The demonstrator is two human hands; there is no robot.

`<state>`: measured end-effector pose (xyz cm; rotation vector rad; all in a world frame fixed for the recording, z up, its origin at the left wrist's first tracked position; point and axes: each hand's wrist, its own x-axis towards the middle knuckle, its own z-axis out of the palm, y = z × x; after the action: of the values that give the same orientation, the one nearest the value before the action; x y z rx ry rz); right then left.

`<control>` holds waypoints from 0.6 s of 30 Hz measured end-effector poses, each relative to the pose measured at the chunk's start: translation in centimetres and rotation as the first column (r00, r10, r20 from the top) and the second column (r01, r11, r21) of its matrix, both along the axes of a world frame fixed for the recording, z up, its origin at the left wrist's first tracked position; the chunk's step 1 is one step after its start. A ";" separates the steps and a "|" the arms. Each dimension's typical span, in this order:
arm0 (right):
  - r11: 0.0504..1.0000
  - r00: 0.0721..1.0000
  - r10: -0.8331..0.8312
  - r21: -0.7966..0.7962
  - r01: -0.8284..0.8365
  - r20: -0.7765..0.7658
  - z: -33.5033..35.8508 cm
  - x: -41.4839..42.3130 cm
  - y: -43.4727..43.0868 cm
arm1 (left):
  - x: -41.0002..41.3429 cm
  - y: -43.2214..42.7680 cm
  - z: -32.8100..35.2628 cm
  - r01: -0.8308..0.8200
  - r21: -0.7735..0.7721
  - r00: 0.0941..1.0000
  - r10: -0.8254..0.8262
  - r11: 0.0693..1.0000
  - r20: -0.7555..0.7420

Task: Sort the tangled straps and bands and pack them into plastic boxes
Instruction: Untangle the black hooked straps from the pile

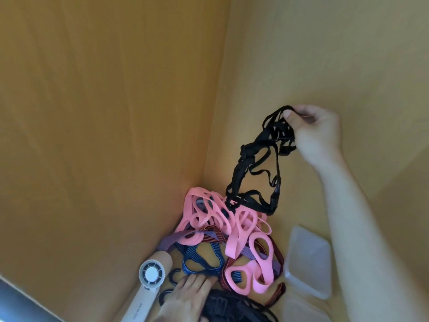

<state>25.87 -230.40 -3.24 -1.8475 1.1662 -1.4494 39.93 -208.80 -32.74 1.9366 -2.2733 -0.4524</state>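
My right hand [313, 133] is raised high and pinches a tangle of thin black straps [257, 168], which hangs down to the heap. The heap lies in the corner of a wooden surface: pink bands [234, 226], purple striped bands [176, 238], blue striped bands [197, 261] and dark red striped bands [277, 291]. My left hand [188, 296] rests flat with straight fingers on the near edge of the heap, beside more black straps [222, 303]. A clear plastic box [308, 259] stands right of the heap, under my right forearm.
A white hand-held fan [148, 284] lies at the lower left beside my left hand. Wooden walls [104, 112] rise behind and right of the corner. A second clear plastic piece [301, 307] lies at the bottom right. A grey edge [18, 303] shows bottom left.
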 end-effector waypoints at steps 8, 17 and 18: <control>0.989 0.989 0.145 -0.001 -0.145 0.033 0.8 -2.2 3.8 | 1.5 -0.6 1.4 -0.088 -0.045 0.946 0.070 0.995 -0.316; 0.901 0.906 0.422 0.095 -0.423 0.033 0.0 -4.7 5.7 | 1.5 -5.6 15.8 -0.578 0.032 0.197 0.177 0.815 -0.964; 0.897 0.903 0.428 0.104 -0.430 0.046 -0.2 -4.8 5.9 | 1.3 -6.0 17.0 -0.511 0.026 0.217 0.158 0.859 -0.963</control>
<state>21.05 -224.47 -3.47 -1.8568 0.7445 -1.1250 41.18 -214.79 -15.71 1.2841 -0.9727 -0.8367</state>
